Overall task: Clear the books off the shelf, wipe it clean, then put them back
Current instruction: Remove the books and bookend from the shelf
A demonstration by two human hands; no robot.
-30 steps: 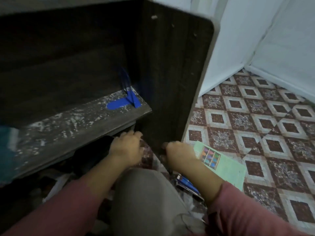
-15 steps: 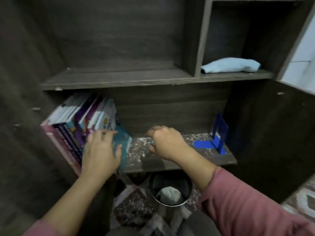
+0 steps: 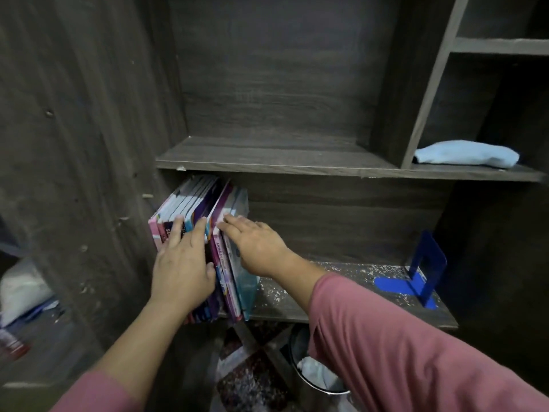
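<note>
I am pressing my left hand (image 3: 182,263) flat against the books (image 3: 190,197) at nine o'clock on the shelf (image 3: 326,281) — my right hand (image 3: 255,248) is resting straight-fingered on their tops.

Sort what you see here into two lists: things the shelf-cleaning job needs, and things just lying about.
For the job: books; dusty shelf; blue cloth, likely for wiping.
Lying about: blue bookend; bin under the shelf; white bag at far left.
</note>
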